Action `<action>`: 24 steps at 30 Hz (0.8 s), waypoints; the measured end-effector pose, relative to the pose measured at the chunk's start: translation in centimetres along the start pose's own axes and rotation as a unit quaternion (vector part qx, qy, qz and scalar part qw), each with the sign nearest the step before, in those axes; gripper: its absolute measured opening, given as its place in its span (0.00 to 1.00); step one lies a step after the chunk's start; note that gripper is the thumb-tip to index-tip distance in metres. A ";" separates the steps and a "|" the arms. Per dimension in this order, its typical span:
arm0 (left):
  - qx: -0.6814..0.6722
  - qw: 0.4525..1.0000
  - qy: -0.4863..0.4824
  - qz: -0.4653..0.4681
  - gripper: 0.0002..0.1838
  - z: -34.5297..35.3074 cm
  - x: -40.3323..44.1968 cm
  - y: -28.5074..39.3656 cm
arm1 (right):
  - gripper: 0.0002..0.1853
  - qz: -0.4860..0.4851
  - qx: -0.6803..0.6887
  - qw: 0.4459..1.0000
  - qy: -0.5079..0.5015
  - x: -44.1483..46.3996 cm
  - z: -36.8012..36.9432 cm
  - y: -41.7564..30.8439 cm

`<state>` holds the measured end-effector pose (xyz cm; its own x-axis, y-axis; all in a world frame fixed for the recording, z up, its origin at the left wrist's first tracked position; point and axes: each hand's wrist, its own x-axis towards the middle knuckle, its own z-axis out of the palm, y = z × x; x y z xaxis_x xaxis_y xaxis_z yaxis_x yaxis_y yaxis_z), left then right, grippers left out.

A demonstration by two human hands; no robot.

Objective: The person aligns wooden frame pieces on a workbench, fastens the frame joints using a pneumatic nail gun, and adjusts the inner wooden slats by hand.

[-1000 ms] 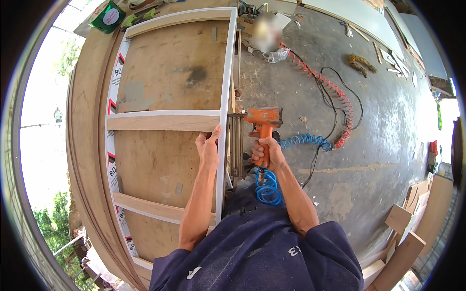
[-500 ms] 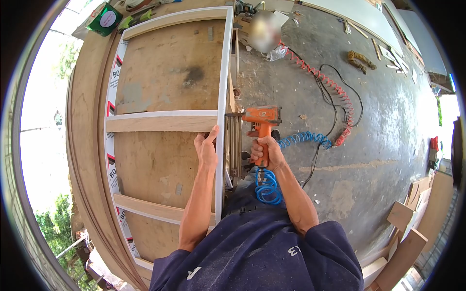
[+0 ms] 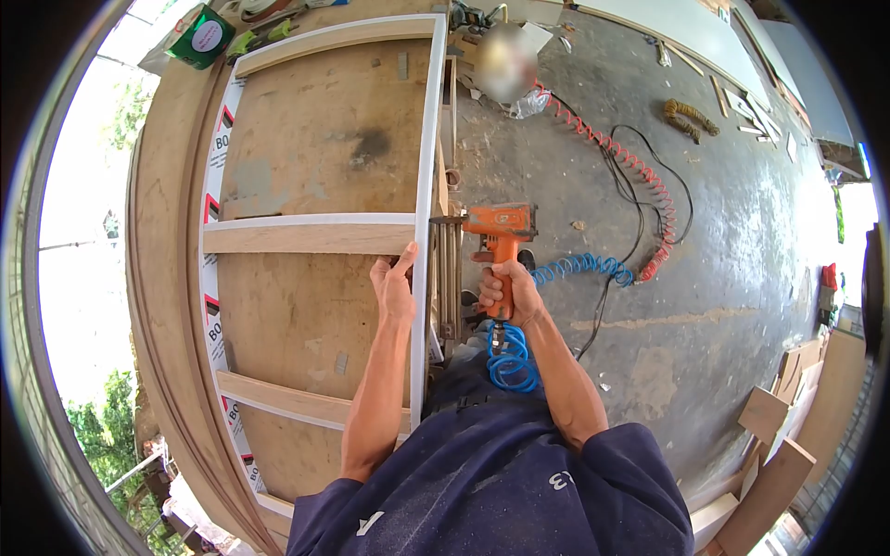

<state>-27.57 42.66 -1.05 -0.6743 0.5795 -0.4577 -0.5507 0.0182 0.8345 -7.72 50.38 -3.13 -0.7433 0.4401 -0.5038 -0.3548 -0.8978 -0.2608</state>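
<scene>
My right hand (image 3: 514,289) is wrapped round the grip of an orange pistol-shaped nail gun (image 3: 501,221), its nose at the near rail of a ladder-shaped, white-edged wooden frame (image 3: 431,139) on the brown wooden desk (image 3: 315,310); my left hand (image 3: 396,287) grips the pale wooden crosspiece (image 3: 311,239) beside that rail.

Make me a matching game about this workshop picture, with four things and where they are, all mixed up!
1. Orange tool
2. Left hand
3. Green tub
4. Red spiral hose

A. On the grey floor
B. Touching the frame
C. Near the picture's top left corner
D. Held in the right hand

Right pairs: 1-D, 2-B, 3-C, 4-A
</scene>
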 end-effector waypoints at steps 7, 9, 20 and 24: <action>0.017 0.998 -0.044 -0.030 0.14 -1.9 0.9 -0.8 | 0.17 -0.001 -0.009 1.000 0.002 0.1 -0.2 0.0; 0.000 0.998 -0.054 -0.032 0.13 -1.5 0.7 -0.5 | 0.18 0.002 -0.007 1.000 0.001 0.2 -0.4 0.0; -0.021 0.999 -0.035 -0.026 0.07 -0.7 0.2 -0.1 | 0.19 0.007 0.007 1.000 -0.018 0.2 -0.6 0.0; -0.022 0.999 -0.030 -0.034 0.07 -0.8 0.2 0.0 | 0.19 0.012 0.008 1.000 -0.015 0.1 -0.6 0.1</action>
<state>-28.05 42.11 -1.38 -0.6055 0.6254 -0.4921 -0.6159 0.0232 0.7874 -7.49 50.36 -3.66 -0.7680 0.4182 -0.4850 -0.3461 -0.9083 -0.2352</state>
